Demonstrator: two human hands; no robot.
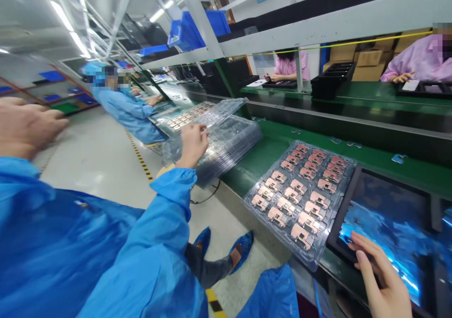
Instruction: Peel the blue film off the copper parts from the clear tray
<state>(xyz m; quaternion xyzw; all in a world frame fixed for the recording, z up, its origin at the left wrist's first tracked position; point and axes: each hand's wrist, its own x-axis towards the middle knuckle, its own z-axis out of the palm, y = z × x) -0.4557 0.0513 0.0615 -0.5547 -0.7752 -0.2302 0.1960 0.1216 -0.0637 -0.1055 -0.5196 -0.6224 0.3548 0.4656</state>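
Note:
My right hand point(192, 143) rests at the end of a stack of clear plastic trays point(226, 150), its fingers pinching the clear wrapping. My left hand point(28, 125) is blurred at the far left, in the air and holding nothing visible. Blue sleeves cover both wrists. A clear tray of copper-coloured parts point(267, 171) lies on the green belt to the right. Another person's hand point(374, 271) comes in from the bottom edge and touches a black tray point(348, 205) lined with shiny blue film. A similar tray of copper parts point(190, 115) lies behind the stack.
The green conveyor point(282, 148) runs along the right, with small metal pieces point(399, 158) on it and a shelf above. Co-workers in pink and blue smocks sit beyond. Blue bins point(187, 30) stand overhead. Yellow-and-black tape point(139, 160) marks the floor.

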